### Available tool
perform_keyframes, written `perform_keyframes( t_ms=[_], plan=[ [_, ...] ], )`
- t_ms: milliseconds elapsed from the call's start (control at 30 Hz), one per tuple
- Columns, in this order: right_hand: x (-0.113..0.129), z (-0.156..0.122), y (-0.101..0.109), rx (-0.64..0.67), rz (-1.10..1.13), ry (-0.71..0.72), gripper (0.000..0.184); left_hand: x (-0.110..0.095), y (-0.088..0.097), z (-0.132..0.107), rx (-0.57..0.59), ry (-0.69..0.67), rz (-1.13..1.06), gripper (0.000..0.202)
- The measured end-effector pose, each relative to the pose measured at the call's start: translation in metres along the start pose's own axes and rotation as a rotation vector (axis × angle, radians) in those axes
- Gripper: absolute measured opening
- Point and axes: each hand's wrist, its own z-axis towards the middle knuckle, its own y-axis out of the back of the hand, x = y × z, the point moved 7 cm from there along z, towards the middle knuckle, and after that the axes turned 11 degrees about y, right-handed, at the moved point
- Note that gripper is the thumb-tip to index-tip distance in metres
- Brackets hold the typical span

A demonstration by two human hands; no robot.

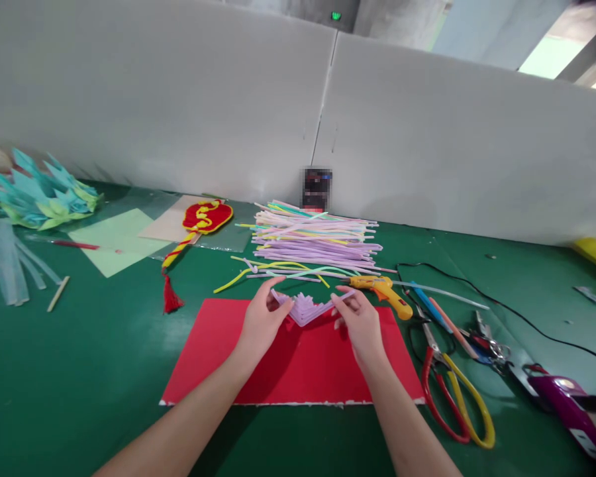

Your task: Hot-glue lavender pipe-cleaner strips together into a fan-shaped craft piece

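Observation:
A lilac pipe-cleaner piece (304, 312), several stems bent into nested V shapes, is held up above a red board (298, 371). My left hand (264, 315) pinches its left end between thumb and fingers. At the other end, my right hand (357, 321) grips the outermost stem, which slants up to the right. Behind my hands lies a thick pile of pipe cleaners (318, 242) in lilac, pink, white and yellow. A yellow hot glue gun (382, 291) rests just beyond my right hand.
Red-and-yellow-handled scissors (457, 391), pliers (487, 341) and a purple tool (569, 404) lie to the right, with a black cord (501, 308). On the left are a red fan ornament (207, 217), green paper (116, 238), translucent strips (8, 258) and a teal paper flower (44, 192). A grey partition (179, 99) stands behind.

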Motion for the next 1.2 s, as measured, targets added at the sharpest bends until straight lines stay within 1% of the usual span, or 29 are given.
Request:
perform_keyframes(
  t_ms=[67,133,200,267,333,467,567,667,767,867,967,1067,1200],
  plan=[
    [-0.001,-0.001,0.001,-0.015,-0.009,-0.004,0.052,-0.001,0.004,0.001,-0.026,-0.032,0.103,0.045],
    [-0.001,-0.002,0.001,-0.028,-0.009,-0.011,0.060,-0.002,0.005,0.000,-0.045,-0.058,0.244,0.036],
    [0.000,-0.002,0.002,-0.040,-0.004,-0.018,0.063,-0.004,0.005,-0.002,-0.063,-0.084,0.380,0.025],
    [0.000,-0.003,0.002,-0.042,-0.005,-0.024,0.062,-0.006,0.004,-0.003,-0.077,-0.125,0.475,0.018],
    [-0.001,-0.003,0.002,-0.028,-0.019,-0.032,0.059,-0.008,0.003,-0.004,-0.091,-0.181,0.522,0.015],
    [-0.003,-0.003,0.002,-0.030,-0.076,-0.023,0.057,-0.011,0.003,-0.005,-0.135,-0.282,0.591,0.016],
    [-0.003,-0.002,0.002,-0.023,-0.102,-0.003,0.054,-0.015,0.004,-0.004,-0.177,-0.347,0.704,0.018],
    [-0.002,-0.002,0.001,0.019,-0.115,0.012,0.049,-0.019,0.004,0.003,-0.202,-0.385,0.846,0.022],
    [0.000,-0.003,0.000,0.048,-0.138,0.025,0.045,-0.023,0.011,0.014,-0.265,-0.400,0.961,0.021],
    [0.003,-0.003,0.000,0.056,-0.150,0.038,0.044,-0.024,0.019,0.028,-0.323,-0.387,1.058,0.018],
    [0.006,-0.003,0.000,0.053,-0.151,0.038,0.045,-0.022,0.022,0.039,-0.313,-0.390,1.082,0.016],
    [0.007,-0.002,0.000,0.052,-0.153,0.030,0.045,-0.022,0.019,0.047,-0.234,-0.444,1.029,0.014],
    [0.006,-0.001,0.000,0.052,-0.141,0.029,0.045,-0.022,0.017,0.053,-0.157,-0.433,1.022,0.009]
  ],
)
